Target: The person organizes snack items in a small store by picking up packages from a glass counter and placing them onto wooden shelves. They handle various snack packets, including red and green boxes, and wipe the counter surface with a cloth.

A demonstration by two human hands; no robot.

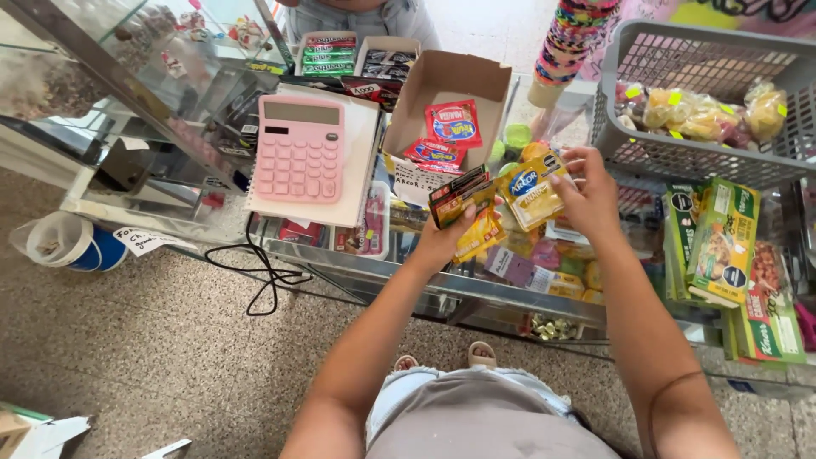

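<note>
While the left hand [449,234] is closed on a fanned stack of small packets [463,208], dark ones on top and yellow ones below, the right hand [586,191] pinches a single yellow packet [531,191] by its right edge. In the head view, the only one, that packet lies just left of the right hand, its long axis running roughly up and down the picture, tilted a little. Its lower left corner sits just beside the stack, nearly touching it, so the two hands face each other across a narrow gap. Both are held above the glass tabletop [357,263], not resting on it. Beyond the stack stands an open cardboard box [463,81] with red sachets [453,123] inside; the left hand is the nearer to it. A pink calculator [299,149] lies farther left, and a grey basket [705,59] is well apart to the right.
</note>
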